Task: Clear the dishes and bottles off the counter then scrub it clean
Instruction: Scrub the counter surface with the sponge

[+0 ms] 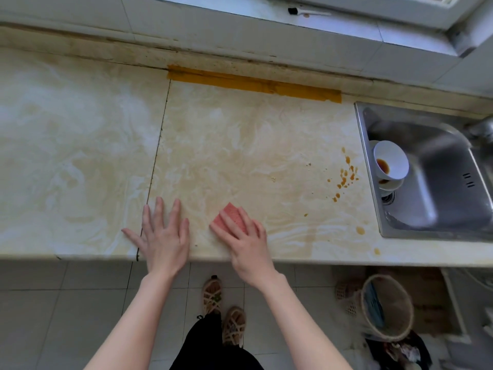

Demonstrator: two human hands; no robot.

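Two hands rest at 6 o'clock on the beige marbled counter [240,134]. The left hand [162,236] lies flat with fingers spread beside a dark seam [160,145]. The right hand [248,247] presses a pink sponge [230,216] under straight fingers. Yellow tape [253,84] runs along the back edge at 12 o'clock, and brown drops [345,174] spot the counter toward 3 o'clock. Beyond them, the steel sink [440,188] holds stacked white bowls [392,158] with brown residue. A woven basket [397,300] stands on the tiled floor [66,303] at 5 o'clock.
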